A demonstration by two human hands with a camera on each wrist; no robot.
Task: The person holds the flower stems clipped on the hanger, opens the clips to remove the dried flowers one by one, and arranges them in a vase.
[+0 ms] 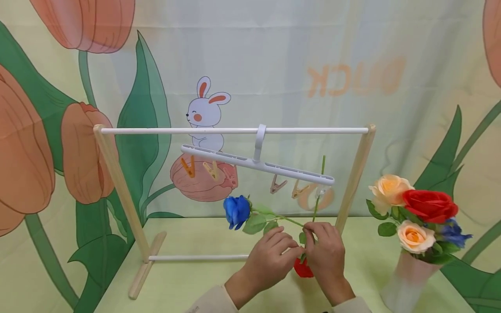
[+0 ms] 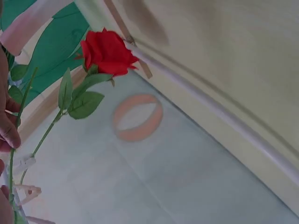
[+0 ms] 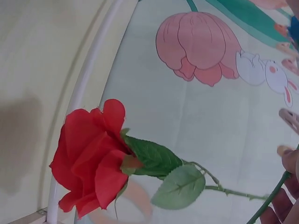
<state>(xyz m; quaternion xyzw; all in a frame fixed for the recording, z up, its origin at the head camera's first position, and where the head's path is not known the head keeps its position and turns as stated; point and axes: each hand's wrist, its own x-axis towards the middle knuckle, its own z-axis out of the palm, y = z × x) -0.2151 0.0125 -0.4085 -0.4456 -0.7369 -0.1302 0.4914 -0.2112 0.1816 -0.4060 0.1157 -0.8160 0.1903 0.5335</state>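
A blue artificial rose (image 1: 236,211) lies sideways below the white clip hanger (image 1: 254,164), bloom to the left. My right hand (image 1: 325,248) pinches its green stem; in the left wrist view the stem's cut end sticks out beyond those fingers. Beside it my left hand (image 1: 270,257), fingers curled, grips at the same stem, its contact partly hidden. A red rose (image 3: 88,158) hangs bloom-down from the white clip (image 1: 321,191) at the hanger's lower right end. In the head view, its bloom is partly covered by my hands.
The hanger hooks over the top bar (image 1: 188,130) of a wood-and-white rack and tilts down rightward. Orange (image 1: 188,167), yellow and pink clips dangle from it, holding nothing. At right stands a vase (image 1: 409,278) of peach, red and blue flowers. A printed curtain hangs behind.
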